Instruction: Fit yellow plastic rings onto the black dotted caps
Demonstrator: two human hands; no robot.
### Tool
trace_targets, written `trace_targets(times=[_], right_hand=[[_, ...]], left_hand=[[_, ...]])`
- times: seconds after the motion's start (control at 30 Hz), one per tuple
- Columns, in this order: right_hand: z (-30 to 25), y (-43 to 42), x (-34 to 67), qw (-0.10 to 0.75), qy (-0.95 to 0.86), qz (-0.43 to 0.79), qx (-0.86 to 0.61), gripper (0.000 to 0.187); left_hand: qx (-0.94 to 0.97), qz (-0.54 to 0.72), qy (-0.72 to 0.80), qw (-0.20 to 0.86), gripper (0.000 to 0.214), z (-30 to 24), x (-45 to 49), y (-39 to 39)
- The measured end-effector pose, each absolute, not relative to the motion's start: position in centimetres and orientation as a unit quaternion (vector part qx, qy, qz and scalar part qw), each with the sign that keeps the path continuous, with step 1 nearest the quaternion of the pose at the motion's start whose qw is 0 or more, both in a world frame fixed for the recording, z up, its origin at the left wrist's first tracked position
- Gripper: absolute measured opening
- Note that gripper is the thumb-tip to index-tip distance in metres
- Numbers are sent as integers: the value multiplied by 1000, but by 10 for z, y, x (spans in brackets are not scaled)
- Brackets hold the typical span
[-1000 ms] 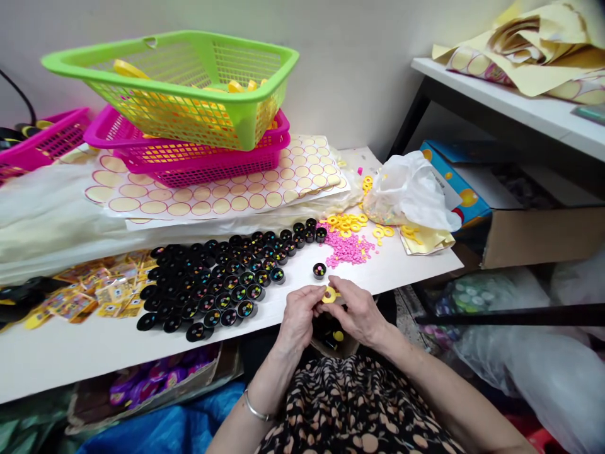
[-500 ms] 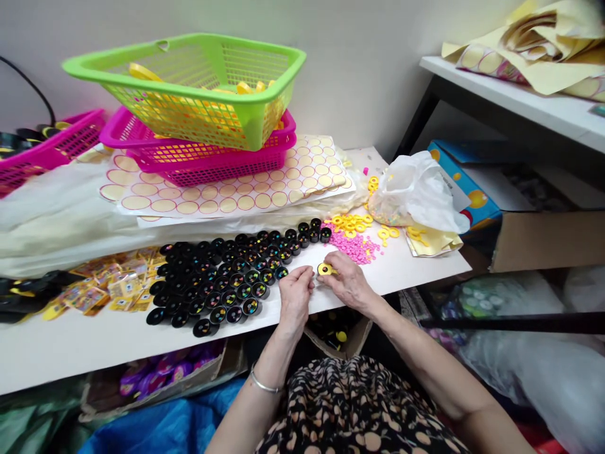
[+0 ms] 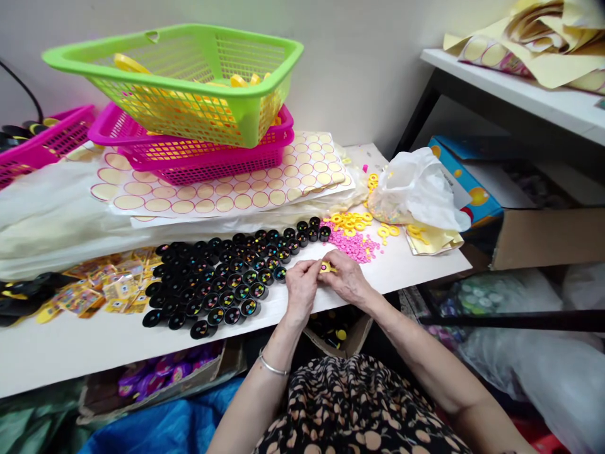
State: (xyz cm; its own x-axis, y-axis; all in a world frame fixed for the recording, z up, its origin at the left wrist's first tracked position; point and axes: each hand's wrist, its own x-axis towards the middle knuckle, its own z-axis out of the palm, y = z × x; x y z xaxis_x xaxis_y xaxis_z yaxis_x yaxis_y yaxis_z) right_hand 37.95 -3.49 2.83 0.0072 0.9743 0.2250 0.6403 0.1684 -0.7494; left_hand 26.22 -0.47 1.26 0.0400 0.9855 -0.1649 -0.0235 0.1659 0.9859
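Observation:
Both hands meet over the front of the white table around a small yellow ring-shaped piece with a pink spot at its middle. My right hand pinches it from the right. Against its left edge, my left hand has its thumb and fingers closed, partly covering it. Just left stand rows of small black cups, with bits of bright colour inside. Beyond my right hand lie a spread of tiny pink pieces and a heap of yellow rings.
A green basket of yellow parts sits on a pink basket, over sheets of round stickers. Small printed packets lie left. A white plastic bag and an open carton are right, below a shelf.
My left hand has moved right and closed against the yellow ring piece, which has tilted. A pink spot now shows at its centre. The view has shifted slightly.

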Motion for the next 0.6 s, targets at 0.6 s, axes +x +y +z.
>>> trace_targets(times=[0.6], right_hand=[[15, -35, 364, 528, -385, 451, -608, 26]], left_hand=[[436, 459, 538, 557, 29, 9, 270, -5]])
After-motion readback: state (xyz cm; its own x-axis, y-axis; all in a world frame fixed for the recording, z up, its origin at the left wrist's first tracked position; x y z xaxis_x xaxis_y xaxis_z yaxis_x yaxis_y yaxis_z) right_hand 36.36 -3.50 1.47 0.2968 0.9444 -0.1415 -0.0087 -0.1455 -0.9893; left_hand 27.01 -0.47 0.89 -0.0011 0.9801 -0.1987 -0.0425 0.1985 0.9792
